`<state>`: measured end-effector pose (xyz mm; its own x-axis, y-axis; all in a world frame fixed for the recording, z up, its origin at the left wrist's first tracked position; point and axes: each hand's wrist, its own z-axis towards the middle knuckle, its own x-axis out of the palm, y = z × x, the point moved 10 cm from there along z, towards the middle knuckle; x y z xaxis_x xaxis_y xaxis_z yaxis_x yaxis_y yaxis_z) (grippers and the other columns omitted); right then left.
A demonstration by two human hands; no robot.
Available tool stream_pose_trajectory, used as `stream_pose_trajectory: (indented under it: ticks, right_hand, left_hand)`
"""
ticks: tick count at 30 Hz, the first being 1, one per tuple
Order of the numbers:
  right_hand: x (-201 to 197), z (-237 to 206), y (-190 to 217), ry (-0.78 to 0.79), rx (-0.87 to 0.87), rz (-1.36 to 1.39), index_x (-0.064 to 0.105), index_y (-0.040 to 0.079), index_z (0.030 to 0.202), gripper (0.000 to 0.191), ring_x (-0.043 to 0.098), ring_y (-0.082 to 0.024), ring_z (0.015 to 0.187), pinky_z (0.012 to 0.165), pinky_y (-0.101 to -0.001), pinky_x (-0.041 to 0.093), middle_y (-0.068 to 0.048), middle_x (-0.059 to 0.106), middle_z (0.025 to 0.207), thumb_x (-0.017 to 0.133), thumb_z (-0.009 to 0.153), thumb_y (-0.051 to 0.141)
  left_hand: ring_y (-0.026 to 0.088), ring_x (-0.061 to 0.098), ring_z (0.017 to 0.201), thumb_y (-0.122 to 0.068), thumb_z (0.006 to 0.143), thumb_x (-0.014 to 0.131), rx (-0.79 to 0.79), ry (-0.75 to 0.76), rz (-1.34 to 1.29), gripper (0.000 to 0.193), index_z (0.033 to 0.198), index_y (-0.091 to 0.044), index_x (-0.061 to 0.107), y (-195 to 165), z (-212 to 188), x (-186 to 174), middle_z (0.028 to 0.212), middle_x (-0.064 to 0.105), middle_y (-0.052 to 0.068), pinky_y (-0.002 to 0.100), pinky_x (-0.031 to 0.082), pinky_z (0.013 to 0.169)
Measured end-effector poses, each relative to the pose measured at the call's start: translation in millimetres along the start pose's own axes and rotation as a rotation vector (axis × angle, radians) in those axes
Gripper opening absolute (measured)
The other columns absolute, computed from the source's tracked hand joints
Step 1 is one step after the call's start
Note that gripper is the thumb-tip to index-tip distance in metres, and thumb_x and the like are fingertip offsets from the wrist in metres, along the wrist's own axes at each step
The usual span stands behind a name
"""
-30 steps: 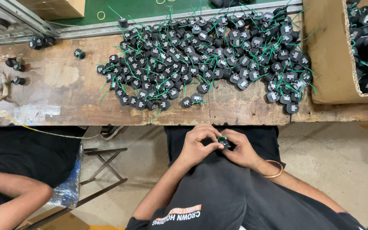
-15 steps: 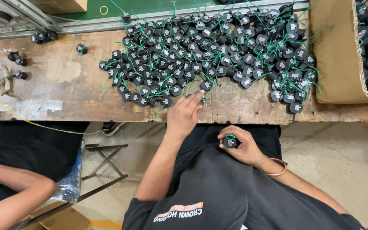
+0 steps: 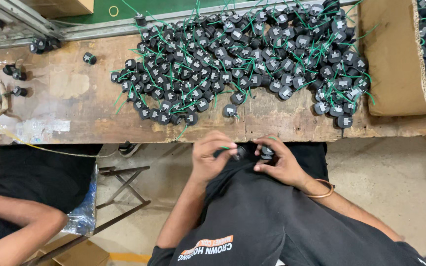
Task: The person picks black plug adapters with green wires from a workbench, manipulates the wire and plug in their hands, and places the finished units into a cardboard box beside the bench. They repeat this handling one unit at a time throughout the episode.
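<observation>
A large heap of small black round parts with green wires [image 3: 252, 59] covers the worn wooden bench [image 3: 75, 93]. My left hand [image 3: 212, 158] holds one such black part with a green wire [image 3: 237, 151] just below the bench edge, over my lap. My right hand [image 3: 281, 162], a bangle on its wrist, holds another small black part [image 3: 266, 150] close beside the first. The two hands nearly touch.
A cardboard box [image 3: 395, 59] with more black parts stands at the right end of the bench. A few loose parts [image 3: 16, 74] lie at the left by a metal rail [image 3: 20, 22]. Another person's arm [image 3: 20, 221] is at lower left, a folding stool frame [image 3: 119, 197] beside it.
My left hand had reached up to the heap's edge; it has come back down with a black part and met my right hand over my lap.
</observation>
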<state>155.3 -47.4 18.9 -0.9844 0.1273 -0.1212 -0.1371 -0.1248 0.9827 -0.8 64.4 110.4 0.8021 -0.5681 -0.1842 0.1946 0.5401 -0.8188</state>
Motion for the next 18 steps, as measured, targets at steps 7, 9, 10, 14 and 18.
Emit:
stream_pose_trajectory:
  ticks: [7, 9, 10, 14, 18]
  right_hand:
    - [18.2, 1.5, 14.9, 0.143, -0.11, -0.01, 0.063, 0.003, 0.112, 0.041, 0.059, -0.021, 0.111, 0.094, -0.0338, 0.048, -0.011, 0.06, 0.119, 0.087, 0.079, 0.008]
    - [13.0, -3.4, 5.7, 0.146, -0.036, -0.094, 0.067, 0.004, 0.105, 0.036, 0.06, -0.018, 0.096, 0.083, -0.0324, 0.05, -0.007, 0.061, 0.103, 0.089, 0.078, 0.011]
    - [8.2, -4.9, 7.2, 0.111, -0.055, -0.098, 0.067, 0.004, 0.104, 0.034, 0.061, -0.019, 0.097, 0.083, -0.0323, 0.05, -0.007, 0.061, 0.104, 0.089, 0.078, 0.011]
    - [-2.5, -4.2, 6.8, -0.018, -0.037, -0.158, 0.069, 0.003, 0.102, 0.031, 0.062, -0.02, 0.094, 0.081, -0.032, 0.05, -0.007, 0.063, 0.105, 0.085, 0.077, 0.01]
    - [14.1, 4.4, 9.2, 0.086, -0.02, -0.207, 0.068, 0.002, 0.099, 0.036, 0.063, -0.021, 0.09, 0.076, -0.0322, 0.052, -0.008, 0.061, 0.101, 0.09, 0.073, 0.013]
  left_hand:
    - [0.025, 0.072, 0.09, 0.007, 0.083, 0.076, -0.008, 0.071, -0.019, 0.023, 0.101, -0.006, 0.072, -7.0, -7.7, 58.9, 0.102, 0.073, 0.008, 0.034, 0.057, 0.079]
    - [0.026, 0.072, 0.098, 0.006, 0.083, 0.076, 0.032, 0.18, -0.048, 0.024, 0.103, -0.005, 0.07, -10.0, -12.4, 62.5, 0.108, 0.073, 0.009, 0.036, 0.057, 0.087]
    - [0.027, 0.073, 0.102, 0.005, 0.083, 0.075, 0.055, 0.232, -0.059, 0.024, 0.105, -0.004, 0.07, -10.6, -14.6, 64.2, 0.11, 0.073, 0.01, 0.036, 0.057, 0.09]
    - [0.027, 0.07, 0.108, 0.001, 0.079, 0.081, -0.033, 0.223, -0.08, 0.023, 0.096, -0.006, 0.067, 8.6, -23.6, 64.3, 0.113, 0.074, 0.01, 0.037, 0.055, 0.096]
    - [0.018, 0.068, 0.099, -0.002, 0.082, 0.084, -0.338, 0.041, -0.324, 0.026, 0.09, -0.007, 0.059, 48.1, -42.5, 67.4, 0.103, 0.073, 0.007, 0.032, 0.054, 0.091]
